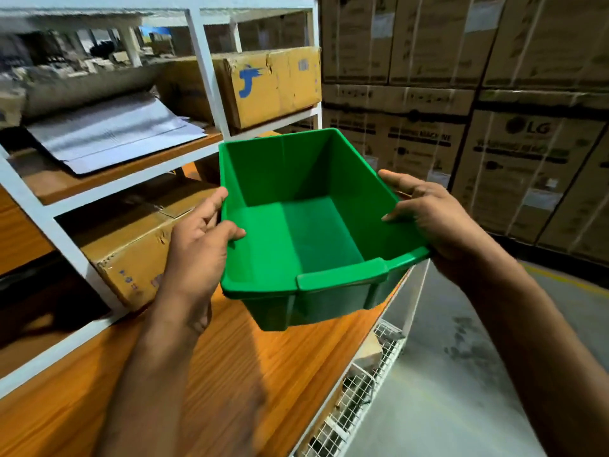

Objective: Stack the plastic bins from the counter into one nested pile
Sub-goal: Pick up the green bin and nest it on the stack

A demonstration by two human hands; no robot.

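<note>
A green plastic bin, empty and upright, is held in the air above the right end of the wooden counter. My left hand grips its left rim, thumb hooked over the edge. My right hand grips the right rim near the front corner. The bin tilts slightly toward me, its front lip facing the camera. A second rim line shows just under the top rim at the front left; I cannot tell whether another bin is nested beneath. No other bins are in view.
A white metal shelf frame stands at the back of the counter, holding cardboard boxes and a flattened grey sheet. Stacked large cartons fill the right. A wire mesh rack sits under the counter edge, beside grey floor.
</note>
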